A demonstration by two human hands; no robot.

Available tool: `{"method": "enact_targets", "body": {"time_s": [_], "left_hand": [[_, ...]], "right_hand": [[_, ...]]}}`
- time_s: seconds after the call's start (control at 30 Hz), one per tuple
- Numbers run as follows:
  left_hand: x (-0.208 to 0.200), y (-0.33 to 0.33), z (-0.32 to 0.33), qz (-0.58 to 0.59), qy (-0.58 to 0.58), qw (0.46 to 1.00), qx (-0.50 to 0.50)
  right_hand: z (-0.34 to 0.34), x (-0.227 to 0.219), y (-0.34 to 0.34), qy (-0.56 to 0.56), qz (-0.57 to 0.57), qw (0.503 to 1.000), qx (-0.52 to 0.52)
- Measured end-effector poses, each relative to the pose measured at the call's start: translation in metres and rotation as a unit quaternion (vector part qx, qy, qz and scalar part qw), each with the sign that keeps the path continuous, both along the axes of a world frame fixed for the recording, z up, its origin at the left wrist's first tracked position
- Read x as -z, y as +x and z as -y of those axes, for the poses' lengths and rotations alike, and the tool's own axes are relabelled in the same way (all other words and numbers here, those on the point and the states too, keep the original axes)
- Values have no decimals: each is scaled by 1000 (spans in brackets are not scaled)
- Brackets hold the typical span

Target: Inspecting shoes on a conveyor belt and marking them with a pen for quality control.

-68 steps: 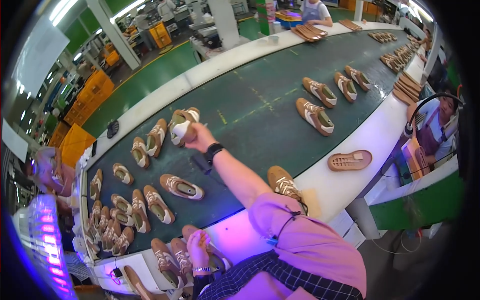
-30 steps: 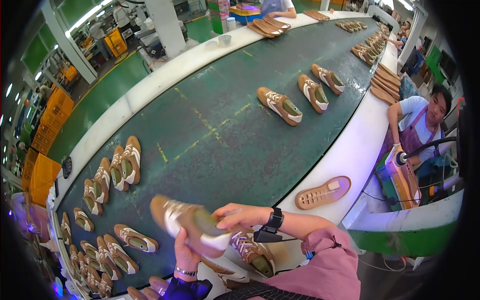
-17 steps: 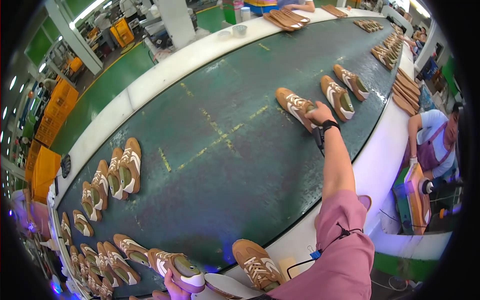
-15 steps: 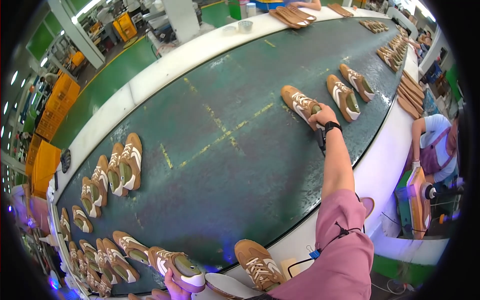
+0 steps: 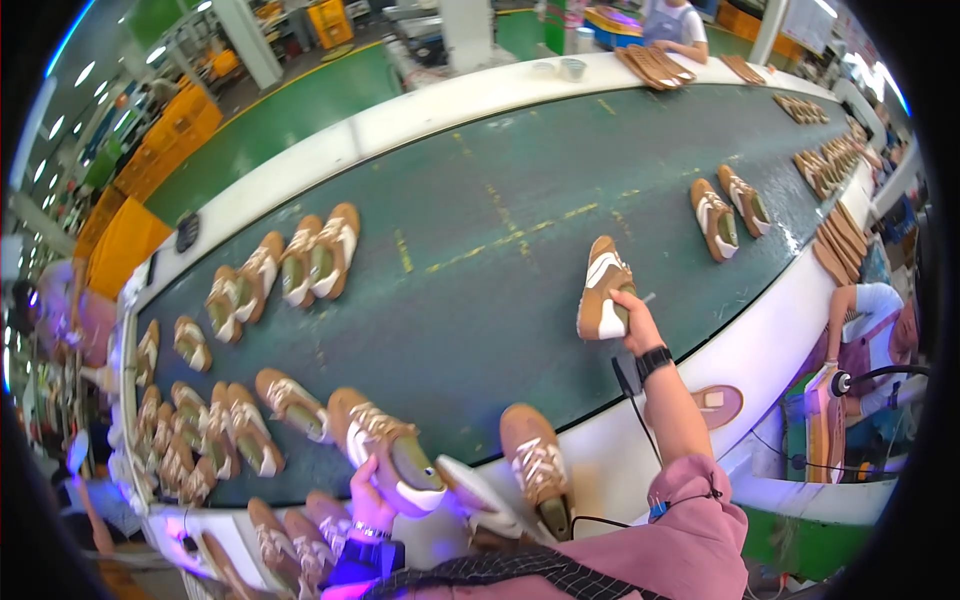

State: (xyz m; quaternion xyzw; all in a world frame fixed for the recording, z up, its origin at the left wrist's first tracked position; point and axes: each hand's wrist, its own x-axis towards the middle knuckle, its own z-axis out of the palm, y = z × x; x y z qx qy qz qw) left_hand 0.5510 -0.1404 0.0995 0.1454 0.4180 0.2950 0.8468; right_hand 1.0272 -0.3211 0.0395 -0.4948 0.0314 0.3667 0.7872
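In my right hand [image 5: 638, 322] is a tan sneaker [image 5: 604, 288] with white side stripes, gripped at the heel opening. It is tilted, showing its side and white heel, above the green conveyor belt [image 5: 480, 330]. My left hand [image 5: 370, 502] holds another tan sneaker [image 5: 385, 448] by its heel, toe pointing away to the left, near the belt's front edge. Its fingers under the shoe are partly hidden. Just right of that shoe, a pale sole-shaped piece [image 5: 480, 497] and an upright-facing sneaker [image 5: 536, 460] lie at the white ledge.
Pairs of sneakers [image 5: 320, 255] stand along the belt's left side, with more crowded at the near left. A further pair [image 5: 715, 220] stands beyond my right hand. Brown soles [image 5: 840, 245] lie on the right ledge [image 5: 740, 350]. A co-worker [image 5: 870, 320] works at the right.
My right hand has lifted its sneaker and drawn it nearer, turning it onto its side. My left hand keeps its shoe. The whole view has shifted.
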Motion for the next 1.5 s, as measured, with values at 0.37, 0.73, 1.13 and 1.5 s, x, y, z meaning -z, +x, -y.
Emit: {"method": "enact_targets", "body": {"time_s": [0.37, 0.73, 1.13, 1.5], "left_hand": [[-86, -75, 46, 239, 138, 941, 198], [-29, -206, 40, 327, 205, 912, 137], [-13, -239, 22, 491, 169, 852, 62], [-25, -219, 27, 279, 126, 929, 208]], "right_hand": [[23, -130, -313, 209, -85, 948, -223], [25, -172, -459, 139, 179, 923, -311], [-1, -182, -512, 232, 247, 912, -230], [12, -158, -481, 276, -67, 868, -407]]}}
